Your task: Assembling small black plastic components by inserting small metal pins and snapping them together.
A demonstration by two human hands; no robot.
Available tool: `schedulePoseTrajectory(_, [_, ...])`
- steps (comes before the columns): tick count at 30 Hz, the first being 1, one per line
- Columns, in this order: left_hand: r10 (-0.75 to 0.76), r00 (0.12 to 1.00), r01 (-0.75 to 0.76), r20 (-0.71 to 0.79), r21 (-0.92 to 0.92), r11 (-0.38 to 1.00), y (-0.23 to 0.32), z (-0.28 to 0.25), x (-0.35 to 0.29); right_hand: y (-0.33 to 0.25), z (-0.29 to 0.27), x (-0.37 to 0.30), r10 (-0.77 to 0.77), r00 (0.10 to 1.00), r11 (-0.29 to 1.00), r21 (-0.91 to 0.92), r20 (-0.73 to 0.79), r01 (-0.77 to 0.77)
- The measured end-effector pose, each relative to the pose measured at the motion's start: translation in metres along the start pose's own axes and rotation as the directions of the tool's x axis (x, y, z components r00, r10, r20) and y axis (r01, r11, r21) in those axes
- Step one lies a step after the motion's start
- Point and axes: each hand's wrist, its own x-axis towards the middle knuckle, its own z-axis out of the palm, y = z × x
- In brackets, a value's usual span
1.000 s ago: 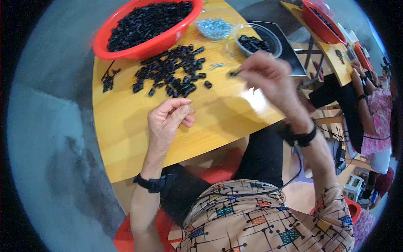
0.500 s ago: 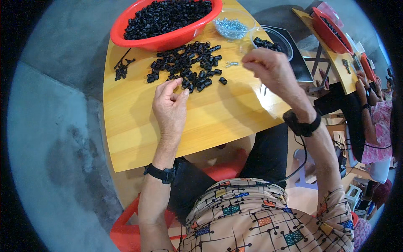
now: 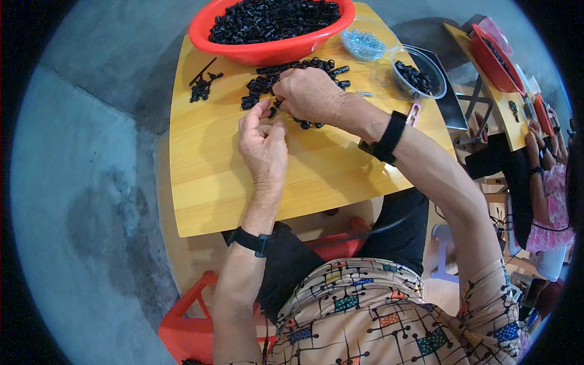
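My left hand (image 3: 264, 143) is over the middle of the table, its fingers and thumb closed round a small black plastic part (image 3: 273, 112). Right beside those fingertips, my right hand (image 3: 311, 94) reaches across from the right with bent fingers pinched together. Whatever it holds is hidden behind its own knuckles. Beneath and behind both hands spreads a loose pile of small black cylindrical parts (image 3: 254, 91), partly covered by the right hand. A few silvery screws (image 3: 365, 93) lie to the right of the pile.
A red basin (image 3: 274, 56) heaped with black parts stands at the back. Right of it are a clear tub of screws (image 3: 363, 47) and a clear bowl (image 3: 429, 92) of black parts. A pink-handled tool (image 3: 413, 114) lies nearby; thin black pieces (image 3: 205, 88) lie left. Another person sits far right.
My right hand has swung left from beside the clear bowl to my left fingertips, over the pile. The left hand stays near the pile's front edge. The whole view has shifted slightly.
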Motion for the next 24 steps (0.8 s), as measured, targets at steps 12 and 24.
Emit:
schedulePoseTrajectory(12, [0.001,0.997,-0.005,0.071,0.05,0.999,-0.003,-0.002,0.0,-0.004,-0.02,-0.043,0.118,0.98,0.975,0.203,-0.159,-0.085])
schedulePoseTrajectory(24, [0.048,0.965,-0.155,0.259,0.413,0.897,0.013,0.006,-0.01,0.026,-0.028,-0.151,0.49,0.87,0.769,0.446,0.049,-0.458])
